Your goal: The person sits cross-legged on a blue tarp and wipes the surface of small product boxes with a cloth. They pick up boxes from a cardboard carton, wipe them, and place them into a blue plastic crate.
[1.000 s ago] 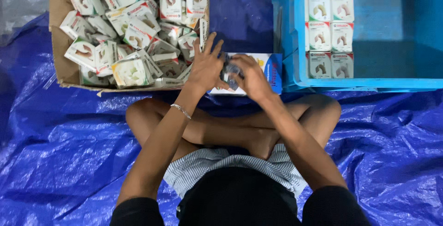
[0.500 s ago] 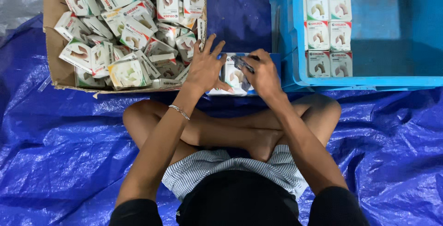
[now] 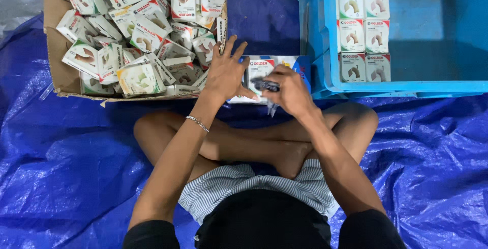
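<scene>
- Small white box (image 3: 262, 71) lay flat on the blue tarp (image 3: 66, 178) between the cardboard carton (image 3: 56, 71) and the blue crate (image 3: 406, 83), just ahead of crossed legs; red label strip on top.
- Left hand (image 3: 226, 73) pressed on the box, fingers spread.
- Right hand (image 3: 290, 91) curled around a small dark tool (image 3: 264, 84), tip at the box top; kind of tool hard to make out.
- Carton held jumbled white boxes (image 3: 137, 35), its top edge cut off.
- Crate held boxes in neat rows (image 3: 363, 30) along its left wall.
- Hands hid most of the flat box.
</scene>
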